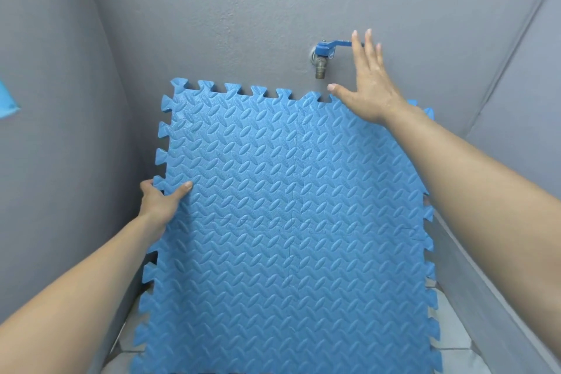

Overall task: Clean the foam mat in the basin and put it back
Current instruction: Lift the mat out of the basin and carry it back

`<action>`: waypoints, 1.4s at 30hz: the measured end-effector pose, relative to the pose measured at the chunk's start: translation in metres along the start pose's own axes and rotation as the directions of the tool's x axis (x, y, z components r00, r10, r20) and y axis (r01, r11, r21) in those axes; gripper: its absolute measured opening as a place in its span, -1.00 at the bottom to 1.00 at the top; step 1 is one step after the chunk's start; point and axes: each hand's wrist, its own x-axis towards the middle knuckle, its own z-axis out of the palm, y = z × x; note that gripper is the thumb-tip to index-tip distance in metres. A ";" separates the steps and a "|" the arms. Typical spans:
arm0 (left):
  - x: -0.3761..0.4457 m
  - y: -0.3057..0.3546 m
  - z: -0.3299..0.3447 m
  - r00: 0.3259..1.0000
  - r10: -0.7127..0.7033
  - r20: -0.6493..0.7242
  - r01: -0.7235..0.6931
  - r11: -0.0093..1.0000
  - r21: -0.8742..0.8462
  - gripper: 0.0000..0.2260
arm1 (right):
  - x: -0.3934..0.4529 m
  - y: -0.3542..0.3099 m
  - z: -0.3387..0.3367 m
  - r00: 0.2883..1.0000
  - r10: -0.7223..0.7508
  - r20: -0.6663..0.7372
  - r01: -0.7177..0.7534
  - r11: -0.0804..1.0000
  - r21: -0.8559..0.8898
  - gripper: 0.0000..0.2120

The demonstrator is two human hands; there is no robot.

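The blue foam mat point(288, 206), embossed with a leaf-like tread and edged in jigsaw teeth, stands tilted against the rough grey wall point(212, 9), its bottom edge cut off from view. The left hand point(161, 200) pinches its toothed left edge, thumb on the front. Above the mat's top right corner, the right hand point(368, 79) is spread flat, fingertips at the blue lever of the metal tap point(323, 56).
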 end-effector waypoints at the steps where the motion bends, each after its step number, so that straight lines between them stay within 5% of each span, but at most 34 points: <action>1: 0.001 -0.001 -0.001 1.000 0.001 -0.005 -0.001 1.000 0.016 -0.26 | -0.013 0.009 0.006 0.998 0.033 -0.049 -0.029 0.997 0.077 -0.13; 4: 0.004 -0.006 -0.005 0.999 0.036 -0.039 -0.028 0.981 0.193 -0.18 | -0.079 0.053 0.039 0.923 0.301 -0.241 -0.237 0.936 0.260 -0.15; 6: 0.004 -0.010 -0.006 0.999 0.042 -0.025 -0.034 0.963 0.268 -0.16 | -0.129 0.086 0.061 0.783 0.574 -0.239 -0.491 0.806 0.330 -0.08; 8: 0.003 -0.013 -0.005 0.999 0.042 0.011 -0.044 0.958 0.283 -0.17 | -0.173 0.114 0.075 0.596 0.798 -0.090 -0.722 0.581 0.374 0.03; 10: 0.002 -0.016 -0.003 0.998 0.049 0.026 -0.055 0.947 0.317 -0.18 | -0.207 0.133 0.083 0.513 0.846 0.145 -0.803 0.414 0.428 0.06; 12: 0.001 -0.020 -0.002 0.997 0.055 0.055 -0.071 0.937 0.342 -0.17 | -0.229 0.145 0.090 0.530 0.770 0.355 -0.817 0.352 0.456 -0.18; 14: 0.003 -0.026 -0.004 0.991 0.039 0.126 -0.080 0.938 0.338 -0.06 | -0.240 0.150 0.094 0.560 0.714 0.420 -0.811 0.372 0.451 -0.42; 19: 0.012 -0.043 -0.010 0.981 -0.014 0.193 -0.064 0.919 0.390 0.18 | -0.254 0.175 0.114 0.553 0.721 0.418 -0.792 0.297 0.534 -0.08; 27: -0.048 -0.056 -0.050 0.971 -0.222 0.090 0.160 0.880 0.447 0.06 | -0.282 0.117 0.070 0.510 0.765 0.393 -0.819 0.292 0.494 -0.26; 31: -0.100 -0.061 -0.096 0.926 -0.375 0.039 0.314 0.825 0.469 0.03 | -0.302 0.073 0.030 0.431 0.781 0.452 -0.880 0.252 0.402 -0.36; 38: -0.133 0.012 -0.130 0.947 -0.323 0.005 0.287 0.851 0.440 0.01 | -0.275 0.037 -0.055 0.368 0.780 0.505 -0.912 0.199 0.358 -0.28; 42: -0.144 0.089 -0.146 0.981 -0.196 -0.014 0.187 0.907 0.377 0.09 | -0.240 0.021 -0.123 0.405 0.780 0.477 -0.889 0.215 0.403 -0.32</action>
